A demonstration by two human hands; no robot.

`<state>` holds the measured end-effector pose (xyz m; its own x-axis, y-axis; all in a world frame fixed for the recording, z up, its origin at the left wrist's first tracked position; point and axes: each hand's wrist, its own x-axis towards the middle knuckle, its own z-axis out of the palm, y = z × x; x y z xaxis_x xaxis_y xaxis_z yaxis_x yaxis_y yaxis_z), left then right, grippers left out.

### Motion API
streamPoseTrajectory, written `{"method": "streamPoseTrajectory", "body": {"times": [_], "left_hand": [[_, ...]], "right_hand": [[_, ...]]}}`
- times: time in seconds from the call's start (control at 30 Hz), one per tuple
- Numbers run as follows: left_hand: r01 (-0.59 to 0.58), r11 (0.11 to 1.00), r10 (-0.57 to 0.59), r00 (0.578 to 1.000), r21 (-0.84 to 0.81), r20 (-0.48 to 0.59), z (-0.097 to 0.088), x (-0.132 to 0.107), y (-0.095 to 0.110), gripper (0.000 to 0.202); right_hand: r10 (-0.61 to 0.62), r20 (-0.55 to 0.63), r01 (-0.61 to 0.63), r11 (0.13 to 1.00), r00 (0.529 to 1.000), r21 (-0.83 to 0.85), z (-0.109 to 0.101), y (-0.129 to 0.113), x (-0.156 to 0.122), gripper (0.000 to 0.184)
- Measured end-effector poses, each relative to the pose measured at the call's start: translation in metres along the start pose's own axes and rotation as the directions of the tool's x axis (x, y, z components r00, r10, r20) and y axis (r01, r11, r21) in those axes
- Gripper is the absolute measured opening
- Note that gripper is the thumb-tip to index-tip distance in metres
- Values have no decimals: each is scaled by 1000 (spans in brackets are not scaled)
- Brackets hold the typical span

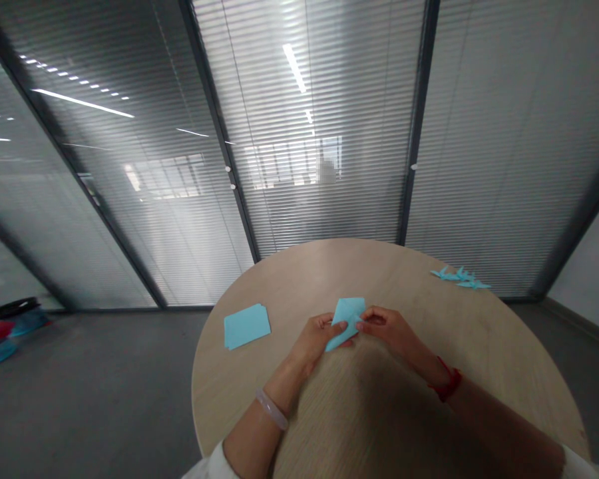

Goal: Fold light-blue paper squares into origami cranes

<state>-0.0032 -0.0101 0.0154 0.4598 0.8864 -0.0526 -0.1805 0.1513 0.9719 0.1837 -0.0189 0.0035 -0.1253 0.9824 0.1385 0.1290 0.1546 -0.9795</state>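
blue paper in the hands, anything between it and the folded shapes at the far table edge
Nothing visible does: the blue paper, held by the left hand and right hand, has only the wooden tabletop between it and the folded blue paper shapes.

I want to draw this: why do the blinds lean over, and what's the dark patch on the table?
In the head view, the wide lens makes the blinds lean; a dark shadow covers the table's near part; ceiling lights glare on the glass.
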Motion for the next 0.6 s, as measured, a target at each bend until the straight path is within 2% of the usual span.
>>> {"method": "streamPoseTrajectory", "body": {"times": [0.2,0.47,0.6], "left_hand": [[-17,1000,18,999,-17,30,1,1,-2,45],[-22,996,17,998,84,65,2,3,-8,47],[-19,993,11,998,112,67,2,3,-8,47]], "right_hand": [[-13,-51,14,999,999,28,0,3,2,34],[-81,-104,66,988,991,-142,-1,13,5,26],[-95,-114,77,985,989,-152,-1,11,4,24]]}}
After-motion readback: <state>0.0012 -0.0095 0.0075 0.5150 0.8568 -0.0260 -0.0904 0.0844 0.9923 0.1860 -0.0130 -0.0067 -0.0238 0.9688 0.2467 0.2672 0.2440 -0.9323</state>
